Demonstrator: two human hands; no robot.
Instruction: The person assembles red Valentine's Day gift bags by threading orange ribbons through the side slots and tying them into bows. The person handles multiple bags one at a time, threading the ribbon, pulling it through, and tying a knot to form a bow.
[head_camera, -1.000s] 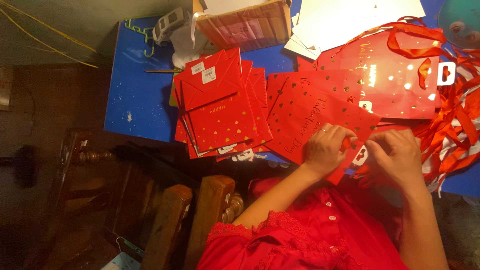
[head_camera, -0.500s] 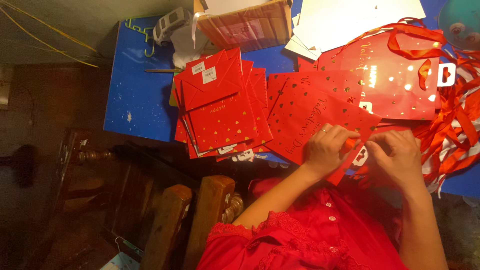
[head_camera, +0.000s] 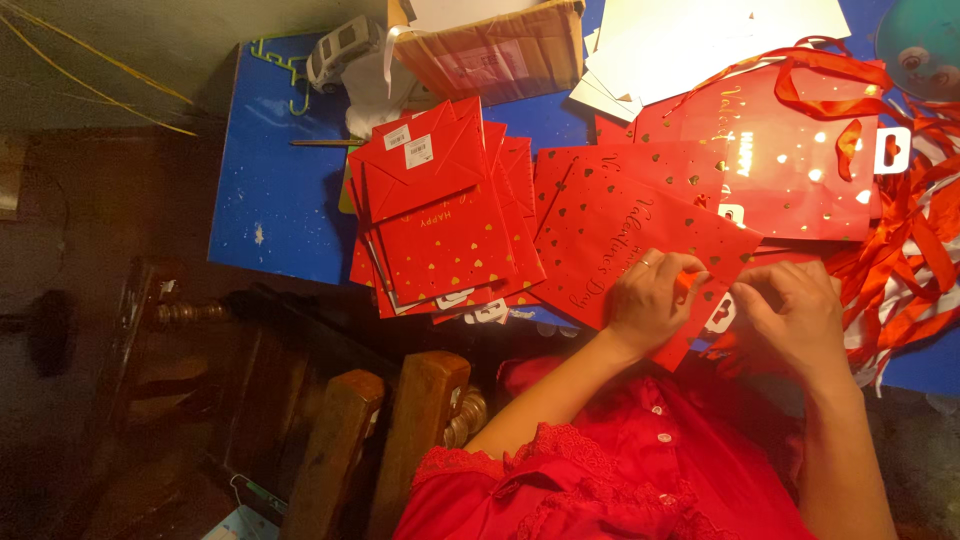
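Observation:
A flat red paper gift bag (head_camera: 625, 235) with gold hearts lies on the blue table (head_camera: 285, 190) in front of me. My left hand (head_camera: 652, 300) pinches its near edge, with a ring on one finger. My right hand (head_camera: 790, 312) grips the same edge a little to the right, close to a white tag (head_camera: 720, 315). A stack of folded red bags (head_camera: 440, 215) sits to the left. A large glossy red bag (head_camera: 790, 160) with ribbon handles lies behind.
Loose red ribbons (head_camera: 905, 260) pile up at the right. White sheets (head_camera: 690, 35) and a brown cardboard box (head_camera: 500, 55) stand at the back, a toy car (head_camera: 340, 45) beside them. A wooden chair (head_camera: 370, 440) is near my left side.
Both hands stay on the near edge of the bag; the fingers have shifted slightly. Nothing else has moved.

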